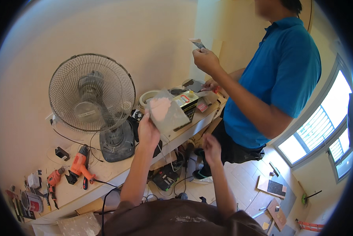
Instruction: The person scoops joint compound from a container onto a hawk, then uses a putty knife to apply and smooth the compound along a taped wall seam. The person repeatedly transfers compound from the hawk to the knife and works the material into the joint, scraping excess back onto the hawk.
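My left hand [148, 129] grips the near edge of a flat, pale grey board [172, 121] and holds it tilted above the bench. A mound of light pink paste or powder [160, 108] lies on the board's far left part. My right hand [212, 150] hangs apart from the board, to its right and nearer to me, with the fingers curled in; whatever they hold, if anything, is hidden. Just beyond the board stand a yellow-and-black tin [186, 98] and a roll of pale tape [147, 96].
On the right a person in a blue shirt [279, 67] holds up a small crumpled tube or packet [197, 43]; their other hand is over the bench [123, 173]. A dusty fan [92, 94] and orange drills [81, 163] stand left. Cables and a dark case [165, 177] lie below.
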The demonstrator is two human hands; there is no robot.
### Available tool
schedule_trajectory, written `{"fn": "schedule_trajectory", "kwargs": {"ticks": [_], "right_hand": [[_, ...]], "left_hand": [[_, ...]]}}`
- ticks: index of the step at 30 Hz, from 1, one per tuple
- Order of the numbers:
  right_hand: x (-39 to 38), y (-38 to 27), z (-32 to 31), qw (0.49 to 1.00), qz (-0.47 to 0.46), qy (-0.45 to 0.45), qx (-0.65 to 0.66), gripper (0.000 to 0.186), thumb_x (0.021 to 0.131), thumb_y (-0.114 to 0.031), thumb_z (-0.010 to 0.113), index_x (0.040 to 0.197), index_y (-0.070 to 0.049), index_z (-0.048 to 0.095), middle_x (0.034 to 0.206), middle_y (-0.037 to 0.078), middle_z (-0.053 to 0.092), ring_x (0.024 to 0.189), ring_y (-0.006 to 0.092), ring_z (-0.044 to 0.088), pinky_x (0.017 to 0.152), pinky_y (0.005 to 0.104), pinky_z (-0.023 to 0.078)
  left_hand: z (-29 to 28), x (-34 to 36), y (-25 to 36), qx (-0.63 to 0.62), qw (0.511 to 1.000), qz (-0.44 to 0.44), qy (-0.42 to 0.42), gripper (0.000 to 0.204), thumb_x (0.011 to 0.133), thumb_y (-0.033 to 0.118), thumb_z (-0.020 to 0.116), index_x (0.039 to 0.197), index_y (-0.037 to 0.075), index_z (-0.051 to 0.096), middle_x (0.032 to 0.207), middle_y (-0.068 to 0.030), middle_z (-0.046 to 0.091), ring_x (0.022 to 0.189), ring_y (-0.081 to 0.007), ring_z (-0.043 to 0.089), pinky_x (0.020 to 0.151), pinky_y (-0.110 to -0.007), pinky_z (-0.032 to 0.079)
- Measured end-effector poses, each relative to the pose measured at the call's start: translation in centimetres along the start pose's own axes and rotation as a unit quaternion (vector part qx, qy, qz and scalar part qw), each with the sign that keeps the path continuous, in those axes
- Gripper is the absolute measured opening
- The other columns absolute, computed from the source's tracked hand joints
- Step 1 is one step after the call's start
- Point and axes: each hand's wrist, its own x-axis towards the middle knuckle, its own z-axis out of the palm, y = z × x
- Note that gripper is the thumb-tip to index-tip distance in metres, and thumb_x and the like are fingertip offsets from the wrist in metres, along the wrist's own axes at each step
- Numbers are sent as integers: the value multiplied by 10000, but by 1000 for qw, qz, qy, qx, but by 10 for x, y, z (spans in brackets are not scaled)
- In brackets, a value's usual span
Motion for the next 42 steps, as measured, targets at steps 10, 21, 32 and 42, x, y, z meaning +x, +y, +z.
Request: {"fn": "schedule_trajectory", "kwargs": {"ticks": [10, 21, 32, 42], "right_hand": [[-121, 80, -126, 971, 132, 189, -61, 247, 954, -69, 574, 1197, -29, 593, 1010, 87, 692, 855, 178, 639, 760, 325, 518], [-129, 88, -166, 958, 128, 239, -88, 222, 950, -45, 561, 1168, -21, 599, 992, 114, 701, 808, 202, 662, 728, 333, 532], [-125, 115, -170, 963, 153, 191, -110, 174, 943, -56, 605, 1103, 1, 640, 967, 146, 717, 788, 238, 707, 693, 335, 578], [-135, 101, -162, 952, 177, 182, -172, 195, 973, -91, 570, 1141, -9, 626, 1007, 138, 714, 835, 222, 695, 734, 329, 568]], "left_hand": [[74, 160, 14, 5, 997, 73, 12, 322, 993, 223, 484, 1289, 104, 533, 1229, -68, 564, 1120, -227, 534, 946, -438, 446], [197, 160, 60, -22, 990, 93, -101, 332, 1062, 183, 388, 1373, 90, 460, 1293, -82, 505, 1168, -259, 517, 1026, -432, 466], [205, 136, 45, -4, 988, 73, -133, 328, 1056, 182, 432, 1345, 31, 475, 1294, -119, 497, 1149, -267, 535, 1012, -435, 498], [178, 133, 25, -14, 989, 40, -144, 345, 1038, 193, 493, 1337, 21, 486, 1257, -123, 519, 1119, -261, 547, 975, -432, 501]]}}
